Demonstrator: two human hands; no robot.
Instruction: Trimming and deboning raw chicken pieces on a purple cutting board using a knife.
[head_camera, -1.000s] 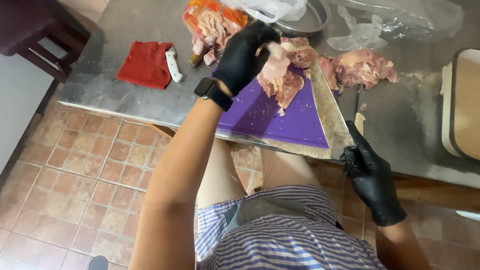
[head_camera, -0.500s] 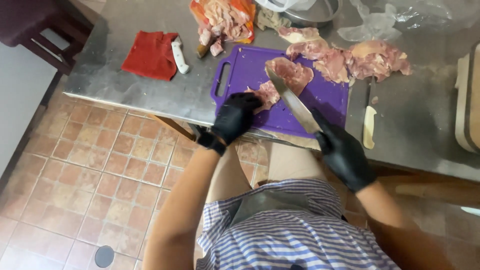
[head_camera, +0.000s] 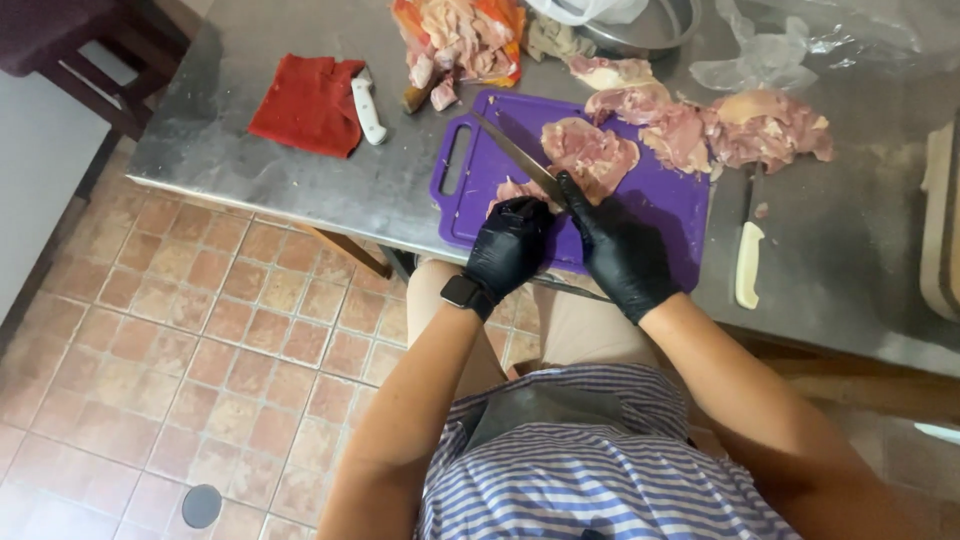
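Note:
Both my hands wear black gloves over a purple cutting board (head_camera: 660, 205) on a steel table (head_camera: 300, 185). My left hand (head_camera: 510, 245) presses down on a small piece of raw chicken (head_camera: 515, 190) at the board's near edge. My right hand (head_camera: 620, 250) grips a long knife (head_camera: 515, 155), its blade angled up and left across the board just above that piece. A larger raw chicken piece (head_camera: 590, 150) lies on the board behind the blade. A dark watch sits on my left wrist.
More raw chicken (head_camera: 740, 125) is piled past the board's right corner. A white-handled knife (head_camera: 748, 260) lies right of the board, another (head_camera: 365, 108) rests by a red cloth (head_camera: 305, 105). An orange bag of chicken scraps (head_camera: 460, 40) and a metal bowl (head_camera: 650, 25) stand behind.
My left hand came down from the far chicken pile to the board's near edge and now pins a small piece. The right hand brought the knife up onto the board, blade swinging left.

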